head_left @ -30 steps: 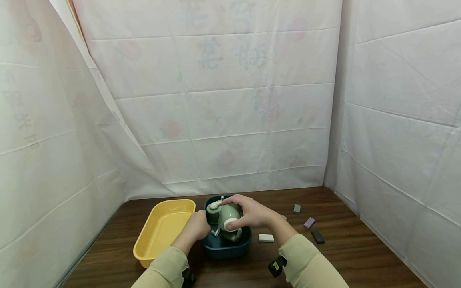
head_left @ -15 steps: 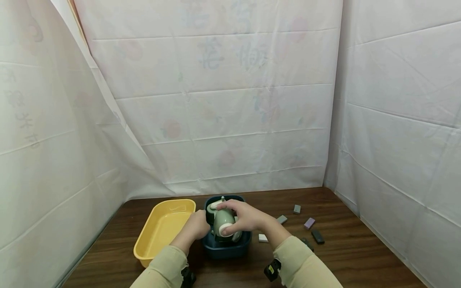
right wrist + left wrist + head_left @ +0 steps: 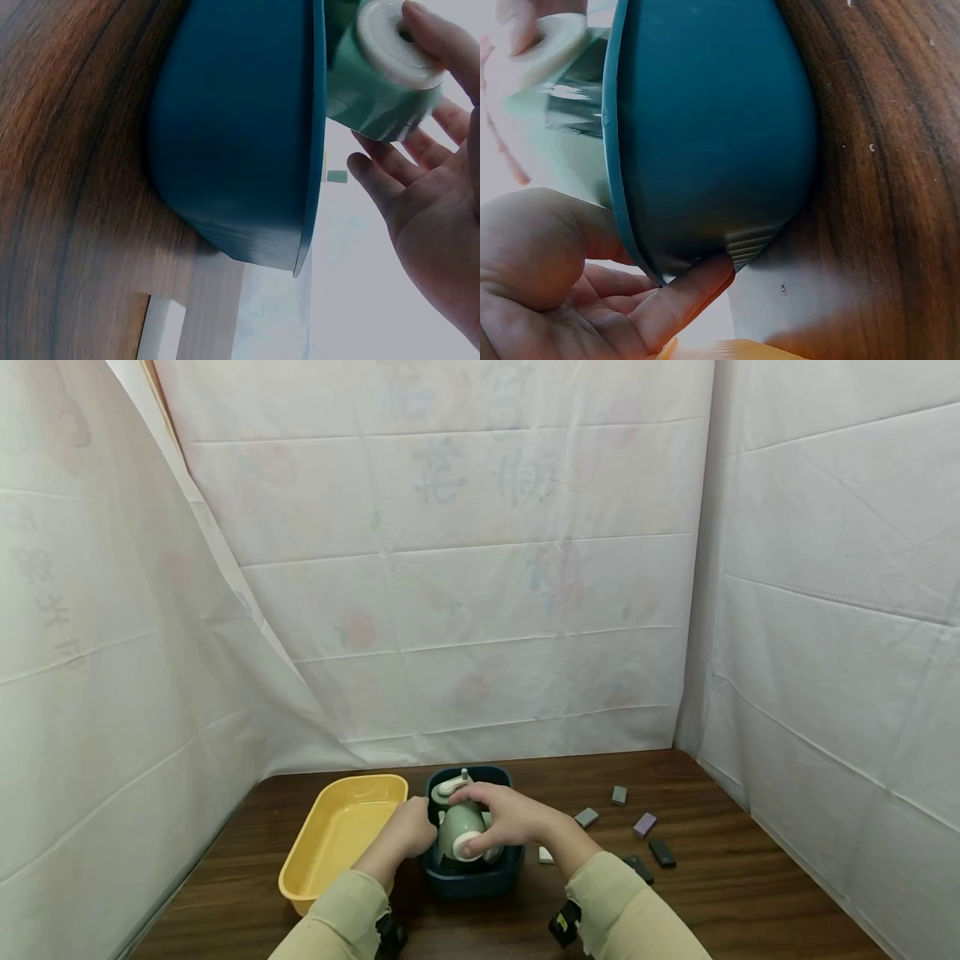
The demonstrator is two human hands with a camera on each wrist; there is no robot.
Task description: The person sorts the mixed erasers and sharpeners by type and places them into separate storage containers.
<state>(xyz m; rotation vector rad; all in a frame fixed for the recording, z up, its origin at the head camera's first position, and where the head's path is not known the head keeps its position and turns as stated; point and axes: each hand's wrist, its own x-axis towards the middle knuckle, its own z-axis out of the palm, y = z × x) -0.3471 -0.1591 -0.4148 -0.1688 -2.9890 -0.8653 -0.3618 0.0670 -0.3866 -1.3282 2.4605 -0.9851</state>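
Nearest the lens, two pale sleeves (image 3: 630, 906) enter from the bottom edge, with black wrist cameras (image 3: 564, 924) on the undersides. The left hand (image 3: 408, 829) grips the near-left rim of a deep blue basin (image 3: 468, 885), thumb over the edge and fingers against the outer wall. The right hand (image 3: 506, 814) arches over the basin and holds a tilted green container (image 3: 459, 820) with a white ring-shaped end, thumb on the ring, fingers round the far side. Its ringed end rises above the rim; the lower part is hidden inside. A paler piece beside it is mostly covered and hard to make out. Behind stands a second green container with a white crank handle (image 3: 452, 787), partly masked by the first.

A yellow tray (image 3: 288, 877) lies left of the basin on the dark wood-grain table (image 3: 720, 877). To the right, small blocks (image 3: 644, 825) are scattered; the forearm cuts off a white block (image 3: 546, 855). Creased white sheets (image 3: 480, 568) with faint lettering enclose the table.
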